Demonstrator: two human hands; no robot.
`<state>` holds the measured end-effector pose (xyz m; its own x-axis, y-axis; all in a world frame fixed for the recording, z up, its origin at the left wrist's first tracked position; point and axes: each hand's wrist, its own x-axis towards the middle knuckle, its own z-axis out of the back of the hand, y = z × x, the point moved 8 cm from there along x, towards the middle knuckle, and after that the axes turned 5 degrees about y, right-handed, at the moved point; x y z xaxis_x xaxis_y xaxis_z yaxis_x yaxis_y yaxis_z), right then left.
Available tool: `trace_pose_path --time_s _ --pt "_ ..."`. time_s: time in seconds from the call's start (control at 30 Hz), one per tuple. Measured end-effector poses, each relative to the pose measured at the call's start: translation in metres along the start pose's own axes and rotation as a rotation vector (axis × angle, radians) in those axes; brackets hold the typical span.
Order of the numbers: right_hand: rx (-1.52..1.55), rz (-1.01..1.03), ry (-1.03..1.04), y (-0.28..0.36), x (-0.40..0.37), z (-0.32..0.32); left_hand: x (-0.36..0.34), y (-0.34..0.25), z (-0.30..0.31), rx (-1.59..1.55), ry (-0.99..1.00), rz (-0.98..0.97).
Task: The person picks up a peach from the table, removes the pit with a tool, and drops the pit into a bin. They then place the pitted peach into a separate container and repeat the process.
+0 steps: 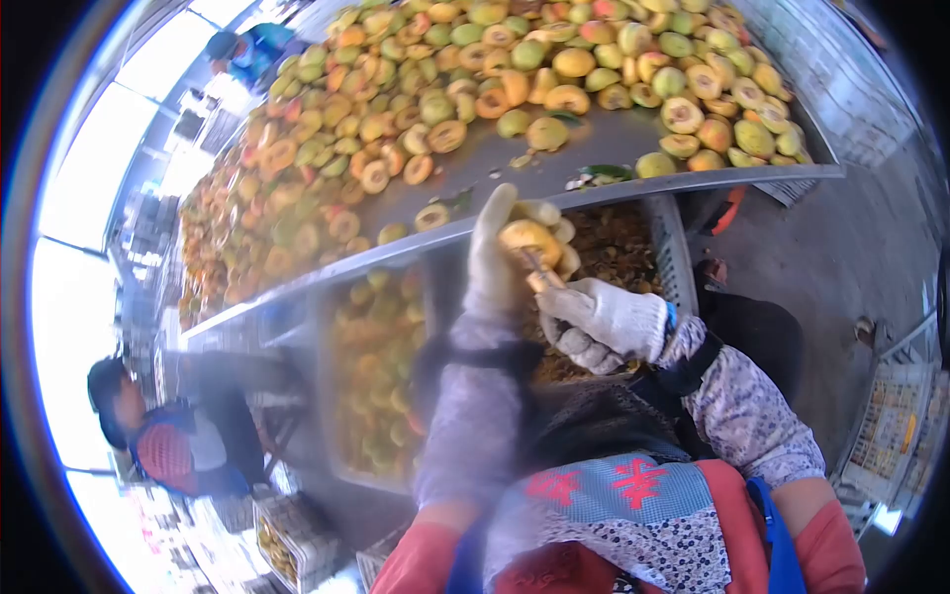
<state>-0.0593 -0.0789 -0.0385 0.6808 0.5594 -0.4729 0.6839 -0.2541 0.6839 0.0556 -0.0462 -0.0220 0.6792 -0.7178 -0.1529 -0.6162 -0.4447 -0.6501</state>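
My left hand (489, 252), in a pale glove, is closed around a yellow peach (525, 238) near the front edge of the metal table (604, 139). My gloved right hand (612, 319) grips a small pitting tool (543, 279) with a light, wood-coloured handle. Its metal end meets the peach; how deep it sits is hidden. Many halved and whole peaches, green, yellow and reddish, lie heaped on the table beyond both hands.
Below my hands stands a crate (677, 262) of brownish scraps. Left of it is a blurred crate (332, 396) of peaches. One person (188, 445) sits at the left; another (252, 54) is at the far upper left. Stacked crates (888, 426) stand at the right.
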Motion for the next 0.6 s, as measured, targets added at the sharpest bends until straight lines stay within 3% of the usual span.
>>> trace_pose_path --time_s 0.07,0.13,0.17,0.2,0.3,0.37,0.43,0.5,0.6 --pt "-0.178 0.098 -0.216 0.009 0.004 0.002 0.004 0.008 -0.003 -0.21 0.098 0.02" --pt "-0.837 0.744 -0.436 0.031 0.003 0.008 0.01 0.006 0.003 -0.397 0.106 -0.031" --pt "-0.886 0.751 -0.427 0.025 0.001 0.009 0.013 -0.004 0.011 -0.513 0.094 -0.078" --pt "-1.051 0.729 -0.449 0.028 -0.003 0.005 0.01 -0.021 0.022 -0.52 0.019 -0.194" --pt "-1.525 -0.046 -0.655 0.002 0.011 0.052 -0.013 -0.071 0.045 -0.386 -0.096 -0.393" --pt "-1.529 -0.065 -0.7 -0.002 0.007 0.061 -0.048 -0.104 0.064 -0.138 -0.258 -0.485" --pt "-1.498 -0.021 -0.773 0.004 0.007 0.063 -0.091 -0.141 0.091 0.063 -0.274 -0.585" --pt "-1.505 -0.022 -0.764 0.004 0.009 0.061 -0.154 -0.167 0.137 0.294 -0.481 -0.582" --pt "-1.451 -0.026 -0.663 -0.008 0.018 0.067 -0.266 -0.176 0.237 0.606 -0.954 -0.563"
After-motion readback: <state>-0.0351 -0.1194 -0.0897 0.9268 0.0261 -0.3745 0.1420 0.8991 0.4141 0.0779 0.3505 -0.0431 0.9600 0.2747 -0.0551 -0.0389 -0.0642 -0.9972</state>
